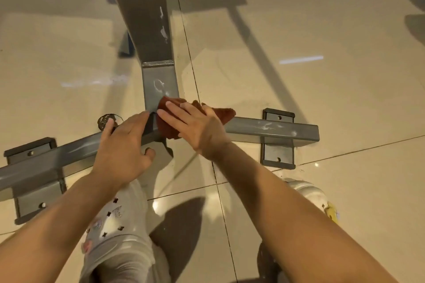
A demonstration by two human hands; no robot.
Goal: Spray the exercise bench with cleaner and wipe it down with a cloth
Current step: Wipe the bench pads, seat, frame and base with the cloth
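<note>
Head view: right hand (195, 126) fingers (169, 116) straight, pressing red cloth (171, 126) flat on bench (271, 130) frame joint, left hand (122, 145) fingers spread on crossbar beside it; foam streaks beyond fingertips likely get missed, cloth may snag at joint.

Hidden under the flat right hand (195, 126): the middle of the rust-red wiping cloth (226, 112). Covered by the left hand (122, 145): the joint of the grey steel crossbar (271, 131) and the small dark round object (106, 120) behind it. Cut off at the top edge: the grey metal bench beam (142, 7). Too blurred to read: white smears there.
</note>
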